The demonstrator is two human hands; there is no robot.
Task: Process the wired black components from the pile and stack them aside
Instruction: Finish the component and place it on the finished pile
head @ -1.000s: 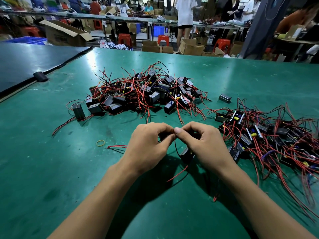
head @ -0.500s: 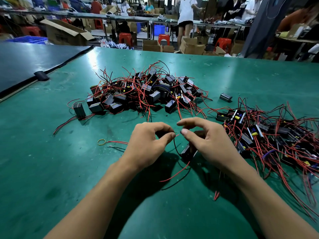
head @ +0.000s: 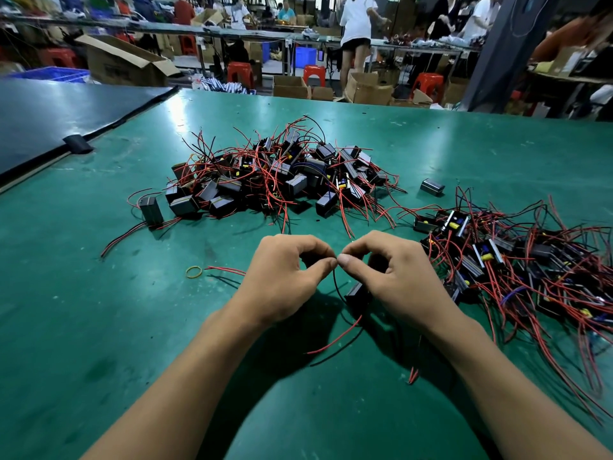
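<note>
**Far left.** A dark mat lies over the far-left corner of the green table. A short black strip sits across the mat's edge.

**Left of centre.** 1 black component stands upright, just left of the centre pile, with its red and black wires trailing toward the near left. The centre pile is a heap of black box-shaped components tangled in red and black wires. In front of the pile, 1 yellow rubber band lies flat on the table, beside a loose pair of red wire ends.

**Centre, near edge.**
- Left hand: fingers curled, thumb and forefinger pinched together.
- Right hand: fingers curled, thumb and forefinger pinched together.
- The 2 pinches meet tip to tip. A thin black lead comes out at the contact point, gripped there, and curves down to the held component.
- The held component is a black box lying on the table under the right palm, partly hidden by it.
- A red lead runs from beneath that component toward the near left and rests on the table.

**Right of centre.** 1 separate black component lies on its side between the centre pile and the right heap, touching neither.

**Right.** The right heap is a spread of black components, several showing yellow parts, with long red wires fanning toward the near right edge. It lies just beside the right hand.
</note>
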